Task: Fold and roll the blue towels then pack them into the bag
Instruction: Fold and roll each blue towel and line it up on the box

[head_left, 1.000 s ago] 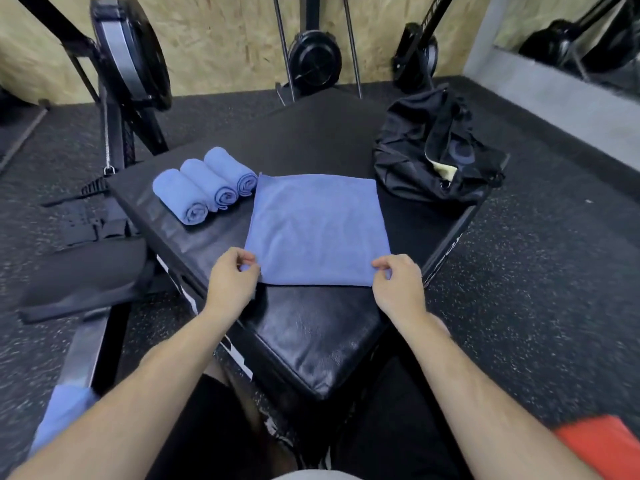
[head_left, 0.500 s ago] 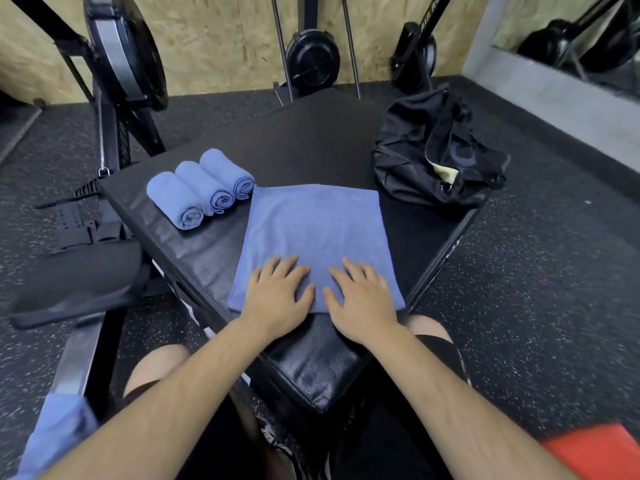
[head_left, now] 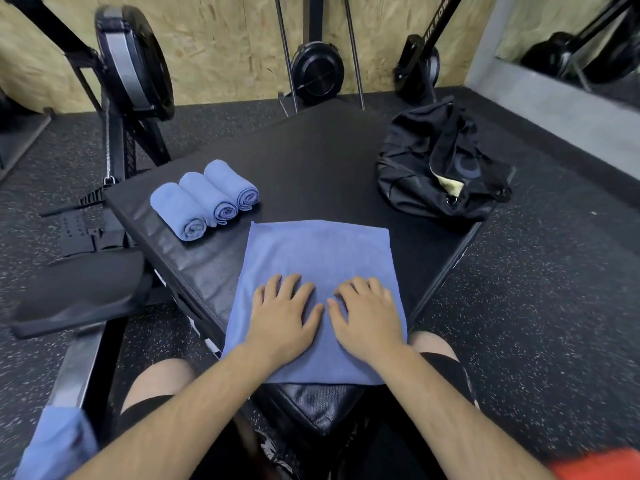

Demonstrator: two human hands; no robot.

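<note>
Head view: we see the flat blue towel (head_left: pixel 322 258) spread on the near corner of the black padded surface (head_left: pixel 311 150). Its long axis runs straight away from the person, and its near edge lies just short of that corner. The left hand (head_left: pixel 282 315) and right hand (head_left: pixel 369 318) lie palm down side by side on its near half. Their fingers are straight and slightly spread, and they press the cloth without gripping it.

To the left, apart from the flat towel, three rolled towels (head_left: pixel 204 199) lie touching in a row. Their axes slant from far left to near right, and their spiral ends face us. A black bag (head_left: pixel 440 168) slumps at the far right corner of the surface, well apart from the towel. Its mouth gapes and shows a pale patch inside. Nothing lies between towel and bag.

The towel is a soft, matte, napped rectangle, while the surface is creased, glossy vinyl. The floor (head_left: pixel 536 306) is dark speckled rubber. Behind stand a rowing machine flywheel (head_left: pixel 135 64) and a chipboard wall (head_left: pixel 225 39). More blue cloth (head_left: pixel 55 441) shows, blurred, at lower left.
</note>
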